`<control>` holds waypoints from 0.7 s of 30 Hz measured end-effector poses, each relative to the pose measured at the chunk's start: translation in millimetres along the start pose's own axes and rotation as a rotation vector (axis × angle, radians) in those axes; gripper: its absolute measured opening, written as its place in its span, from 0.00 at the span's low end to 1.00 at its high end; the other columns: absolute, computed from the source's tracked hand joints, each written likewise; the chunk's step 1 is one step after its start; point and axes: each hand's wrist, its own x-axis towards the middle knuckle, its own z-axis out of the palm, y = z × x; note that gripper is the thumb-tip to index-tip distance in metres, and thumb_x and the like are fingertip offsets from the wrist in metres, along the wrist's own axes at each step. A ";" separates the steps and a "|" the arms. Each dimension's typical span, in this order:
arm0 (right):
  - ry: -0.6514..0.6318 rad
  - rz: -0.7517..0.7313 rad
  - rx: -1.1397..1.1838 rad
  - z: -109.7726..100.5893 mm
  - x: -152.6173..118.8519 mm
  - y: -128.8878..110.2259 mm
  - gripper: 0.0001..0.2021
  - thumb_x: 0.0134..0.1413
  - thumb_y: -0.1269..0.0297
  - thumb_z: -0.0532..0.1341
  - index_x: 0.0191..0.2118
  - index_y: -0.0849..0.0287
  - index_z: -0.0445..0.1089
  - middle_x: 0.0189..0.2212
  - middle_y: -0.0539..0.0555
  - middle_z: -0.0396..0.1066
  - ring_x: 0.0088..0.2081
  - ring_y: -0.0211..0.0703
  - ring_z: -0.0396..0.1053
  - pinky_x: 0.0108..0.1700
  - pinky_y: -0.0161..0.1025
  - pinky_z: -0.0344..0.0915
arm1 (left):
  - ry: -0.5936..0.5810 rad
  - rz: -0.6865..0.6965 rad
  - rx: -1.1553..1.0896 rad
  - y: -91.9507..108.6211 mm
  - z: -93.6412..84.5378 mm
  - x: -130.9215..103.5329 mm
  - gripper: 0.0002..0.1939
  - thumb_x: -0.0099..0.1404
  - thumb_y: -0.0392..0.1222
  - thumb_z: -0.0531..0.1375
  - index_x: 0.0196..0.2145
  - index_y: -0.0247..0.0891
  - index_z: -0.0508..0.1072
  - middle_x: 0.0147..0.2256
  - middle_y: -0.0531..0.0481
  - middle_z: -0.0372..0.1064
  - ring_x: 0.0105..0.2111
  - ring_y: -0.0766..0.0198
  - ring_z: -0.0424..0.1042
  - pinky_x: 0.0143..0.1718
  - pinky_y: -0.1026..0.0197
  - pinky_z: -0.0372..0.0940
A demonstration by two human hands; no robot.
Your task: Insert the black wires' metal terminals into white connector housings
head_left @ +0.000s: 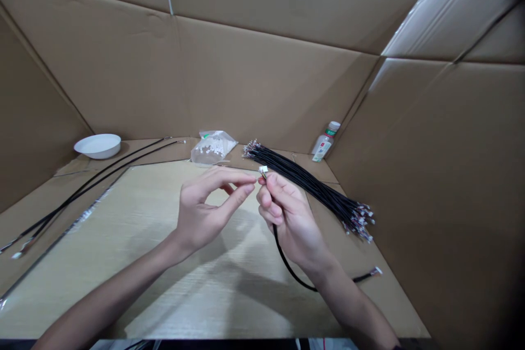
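Note:
My right hand (289, 216) is closed round a black cable (283, 257) near its end, the thumb pressed over it. A small white connector (263, 169) with short coloured wires sticks up above the fingertips. From the hand the cable curves down and passes under my right forearm; its other end, a second white connector (376, 271), lies to the right. My left hand (205, 208) is just left of the wires, index finger and thumb stretched toward them with a narrow gap between the tips. Whether the index fingertip touches a wire is hard to tell.
A thick bundle of black cables (307, 178) lies behind on the right. Two single cables (77, 192) lie at left, near a white bowl (98, 145). A clear bag of small white parts (213, 146) and a bottle (326, 141) stand by the cardboard wall (266, 82).

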 end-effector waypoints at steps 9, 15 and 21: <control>-0.020 0.027 0.135 2.6 -4.4 -4.0 0.09 0.65 0.65 0.68 0.34 0.63 0.72 0.25 0.46 0.65 0.20 0.25 0.47 0.20 0.23 0.50 | 0.023 0.083 0.006 -6.1 4.1 -0.6 0.13 0.68 0.30 0.67 0.46 0.45 0.83 0.44 0.53 0.82 0.44 0.64 0.80 0.42 0.63 0.73; -0.003 0.037 0.151 5.8 -4.6 -3.4 0.11 0.65 0.65 0.68 0.32 0.63 0.71 0.24 0.46 0.66 0.20 0.25 0.49 0.21 0.23 0.53 | 0.099 0.497 0.484 -17.3 1.6 -0.9 0.18 0.64 0.28 0.69 0.50 0.41 0.79 0.43 0.49 0.82 0.39 0.61 0.80 0.43 0.58 0.73; -0.007 0.021 0.166 5.3 -5.1 -2.5 0.08 0.65 0.66 0.68 0.35 0.62 0.72 0.24 0.46 0.67 0.20 0.25 0.50 0.21 0.22 0.54 | 0.097 0.601 0.632 -18.6 -1.0 -1.2 0.16 0.63 0.29 0.70 0.48 0.39 0.79 0.41 0.50 0.83 0.36 0.61 0.80 0.40 0.60 0.73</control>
